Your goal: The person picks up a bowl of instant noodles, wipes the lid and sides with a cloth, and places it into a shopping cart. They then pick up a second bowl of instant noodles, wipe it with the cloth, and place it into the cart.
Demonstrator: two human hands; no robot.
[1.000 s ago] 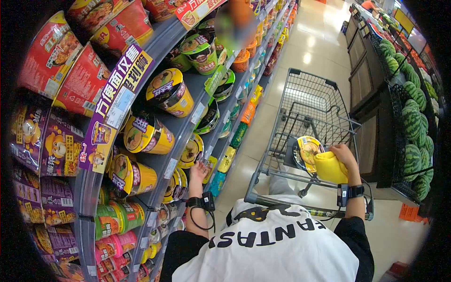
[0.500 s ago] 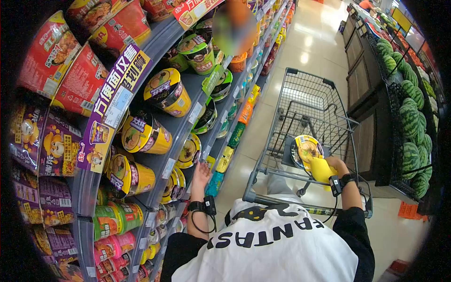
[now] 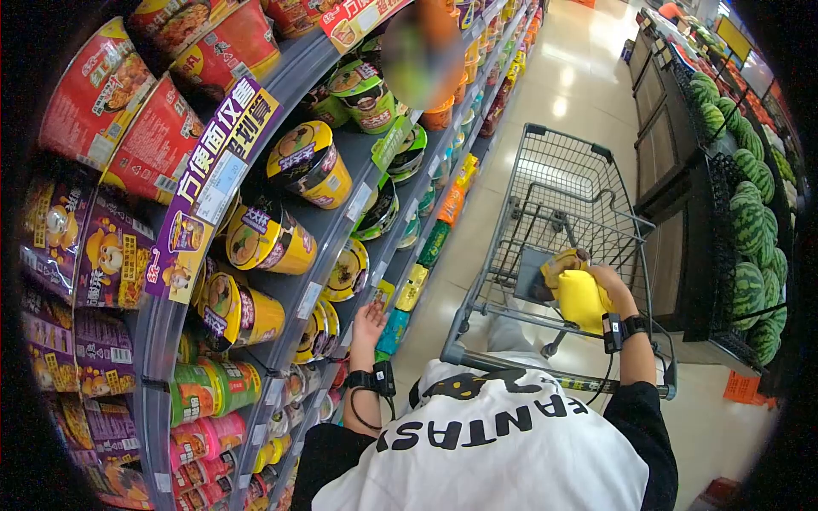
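Over the near end of the shopping cart (image 3: 569, 204), my right hand (image 3: 610, 284) grips a yellow instant noodle cup (image 3: 583, 303). The cup is tilted and its lid end is blurred by motion. My left hand (image 3: 370, 322) is open with its fingers apart, holding nothing, beside the shelf edge. Nearest to it on the shelf are yellow noodle cups (image 3: 346, 271) with round printed lids. More yellow and purple cups (image 3: 310, 165) lie tilted on the shelf above. Each wrist wears a black strap with a small device and cable.
Shelves on the left hold red noodle buckets (image 3: 85, 94), purple noodle packs (image 3: 115, 247) and green and pink cups (image 3: 200, 392). A purple price sign (image 3: 213, 192) juts from the shelf edge. Across the tiled aisle (image 3: 558, 85), watermelons (image 3: 748, 217) fill a dark display stand (image 3: 660, 243).
In my right hand the noodle cup has turned, so its printed lid no longer shows clearly. My left hand has shifted slightly right and stays open by the shelf.
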